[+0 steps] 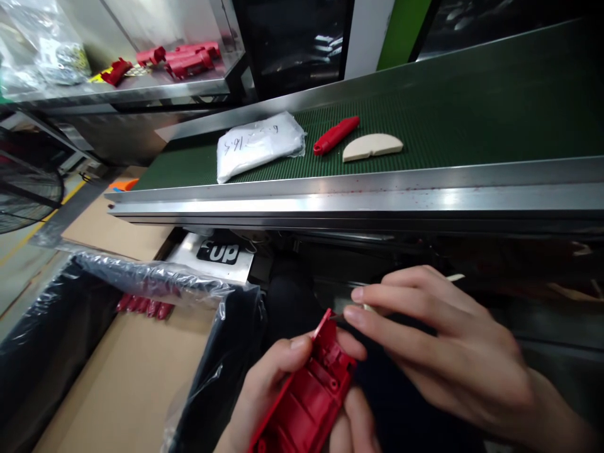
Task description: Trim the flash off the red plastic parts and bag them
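Note:
My left hand point(278, 377) is closed around a red plastic housing half point(306, 409), its ribbed hollow inside facing up. The thumb presses one side near the far end, with fingers wrapped under the other. At that tip, my right hand point(443, 340) pinches a slim pale-handled tool point(455, 277), mostly hidden by the fingers. Its narrow dark end touches or nearly touches the housing's edge; I cannot tell which. On the green belt beyond lie a red plastic piece point(336, 135) and a cream half-round block point(372, 146).
A white packet with handwriting point(259, 145) lies on the green conveyor belt point(472, 119), behind a metal rail point(377, 192). At left, a carton lined with dark plastic point(226, 333) holds cardboard and several red parts point(144, 306). More red parts point(191, 60) sit on a metal shelf.

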The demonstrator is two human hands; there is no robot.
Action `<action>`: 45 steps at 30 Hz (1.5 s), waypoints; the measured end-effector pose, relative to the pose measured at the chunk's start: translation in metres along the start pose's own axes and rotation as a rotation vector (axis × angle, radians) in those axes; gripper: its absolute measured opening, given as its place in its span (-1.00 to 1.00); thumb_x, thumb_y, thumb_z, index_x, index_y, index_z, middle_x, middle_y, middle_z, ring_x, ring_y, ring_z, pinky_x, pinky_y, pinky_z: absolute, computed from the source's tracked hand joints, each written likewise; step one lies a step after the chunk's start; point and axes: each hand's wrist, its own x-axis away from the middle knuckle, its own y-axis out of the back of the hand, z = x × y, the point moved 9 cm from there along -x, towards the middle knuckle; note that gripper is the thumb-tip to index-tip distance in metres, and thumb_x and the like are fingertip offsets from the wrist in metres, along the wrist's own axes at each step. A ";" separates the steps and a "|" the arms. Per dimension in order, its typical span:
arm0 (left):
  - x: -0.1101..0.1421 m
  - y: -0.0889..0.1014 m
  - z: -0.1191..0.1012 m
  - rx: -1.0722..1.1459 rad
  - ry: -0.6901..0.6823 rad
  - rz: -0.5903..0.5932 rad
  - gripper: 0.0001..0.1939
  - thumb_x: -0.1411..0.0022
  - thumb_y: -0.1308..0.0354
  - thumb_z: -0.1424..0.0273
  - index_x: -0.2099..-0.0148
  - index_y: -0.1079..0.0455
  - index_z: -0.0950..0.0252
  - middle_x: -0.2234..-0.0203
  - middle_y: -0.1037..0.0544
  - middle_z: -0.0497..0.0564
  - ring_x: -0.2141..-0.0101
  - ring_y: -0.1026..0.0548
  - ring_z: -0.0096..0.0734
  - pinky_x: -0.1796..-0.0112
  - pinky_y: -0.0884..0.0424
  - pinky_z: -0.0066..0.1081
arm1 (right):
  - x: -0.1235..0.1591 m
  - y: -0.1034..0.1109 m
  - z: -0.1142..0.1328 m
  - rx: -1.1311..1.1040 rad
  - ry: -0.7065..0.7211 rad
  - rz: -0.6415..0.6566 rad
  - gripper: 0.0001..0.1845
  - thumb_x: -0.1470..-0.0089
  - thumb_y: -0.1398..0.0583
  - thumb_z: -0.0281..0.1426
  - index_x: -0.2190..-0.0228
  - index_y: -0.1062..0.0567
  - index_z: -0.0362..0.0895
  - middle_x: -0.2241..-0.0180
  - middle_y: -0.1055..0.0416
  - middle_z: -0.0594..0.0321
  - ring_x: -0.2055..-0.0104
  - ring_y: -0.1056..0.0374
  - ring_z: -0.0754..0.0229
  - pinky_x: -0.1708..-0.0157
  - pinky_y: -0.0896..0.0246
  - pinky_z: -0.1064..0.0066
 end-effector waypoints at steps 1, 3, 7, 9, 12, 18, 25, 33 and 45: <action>0.000 -0.002 0.002 0.042 0.021 0.005 -0.51 -0.41 0.07 0.15 -0.07 -0.42 0.45 0.37 -0.61 0.25 0.42 -0.60 -0.38 0.35 -0.48 -0.55 | 0.000 -0.001 0.001 0.013 0.017 0.007 -0.55 -0.10 -0.14 -0.67 -0.02 -0.45 -0.19 0.03 -0.44 0.06 0.06 -0.32 0.05 0.19 -0.28 0.17; 0.000 -0.007 0.003 0.097 0.046 0.023 -0.50 -0.40 0.04 0.15 -0.06 -0.43 0.48 0.38 -0.61 0.24 0.38 -0.61 -0.33 0.33 -0.48 -0.55 | 0.000 -0.002 0.003 0.044 0.034 0.001 -0.61 -0.17 -0.09 -0.62 0.00 -0.46 -0.16 0.05 -0.46 0.08 0.06 -0.31 0.06 0.19 -0.27 0.16; -0.003 -0.010 0.002 0.118 0.072 0.038 -0.54 -0.40 0.03 0.19 -0.06 -0.43 0.48 0.37 -0.61 0.20 0.34 -0.61 -0.34 0.33 -0.47 -0.56 | -0.001 -0.001 0.001 0.090 0.033 -0.029 -0.65 -0.21 -0.09 -0.57 0.01 -0.48 -0.10 0.06 -0.48 0.13 0.05 -0.30 0.06 0.17 -0.25 0.15; -0.004 -0.006 0.003 0.088 0.094 0.008 -0.54 -0.38 0.01 0.17 -0.02 -0.46 0.47 0.43 -0.60 0.18 0.39 -0.59 -0.36 0.39 -0.45 -0.58 | 0.000 -0.001 0.001 0.117 0.046 -0.030 -0.65 -0.19 -0.12 -0.58 0.02 -0.48 -0.10 0.06 -0.49 0.14 0.05 -0.31 0.08 0.16 -0.24 0.15; -0.003 0.004 0.005 0.008 0.092 -0.062 -0.52 -0.37 0.02 0.11 0.03 -0.46 0.44 0.56 -0.52 0.12 0.55 -0.49 -0.42 0.56 -0.35 -0.63 | 0.001 -0.002 0.002 0.141 0.079 -0.036 -0.67 -0.19 -0.13 -0.57 0.03 -0.48 -0.12 0.08 -0.50 0.13 0.07 -0.34 0.09 0.13 -0.26 0.12; -0.002 0.008 0.006 -0.141 0.134 -0.069 -0.53 -0.35 0.04 0.08 0.04 -0.48 0.35 0.64 -0.42 0.04 0.69 -0.27 -0.47 0.70 -0.15 -0.62 | 0.004 0.003 0.002 0.187 0.102 -0.067 -0.61 -0.10 -0.20 -0.63 0.04 -0.49 -0.13 0.11 -0.50 0.13 0.09 -0.36 0.04 0.11 -0.26 0.05; 0.006 0.023 0.001 -0.313 0.174 -0.288 -0.52 -0.30 -0.07 0.12 0.03 -0.49 0.44 0.52 -0.50 0.15 0.66 -0.36 -0.51 0.67 -0.19 -0.65 | -0.002 0.028 -0.019 0.112 -0.168 -0.087 -0.50 -0.05 -0.18 -0.70 0.01 -0.49 -0.07 0.12 -0.48 0.12 0.08 -0.40 0.06 0.19 -0.37 0.22; -0.017 0.017 -0.072 -0.226 -0.339 -0.477 -0.63 -0.43 0.10 0.27 -0.14 -0.29 0.37 0.33 -0.45 0.09 0.54 -0.40 -0.48 0.61 -0.39 -0.56 | 0.003 -0.008 0.026 -0.043 -0.180 -0.007 -0.60 -0.12 -0.13 -0.64 0.05 -0.50 -0.09 0.08 -0.48 0.13 0.09 -0.38 0.08 0.21 -0.35 0.22; -0.020 0.005 -0.085 -0.397 -0.497 -0.495 -0.65 -0.43 0.12 0.25 -0.13 -0.26 0.30 0.32 -0.38 0.01 0.53 -0.32 -0.52 0.56 -0.35 -0.55 | -0.001 -0.027 0.035 -0.018 -0.127 0.026 -0.68 -0.14 -0.15 -0.61 0.12 -0.57 -0.14 0.16 -0.54 0.16 0.25 -0.39 0.15 0.30 -0.32 0.29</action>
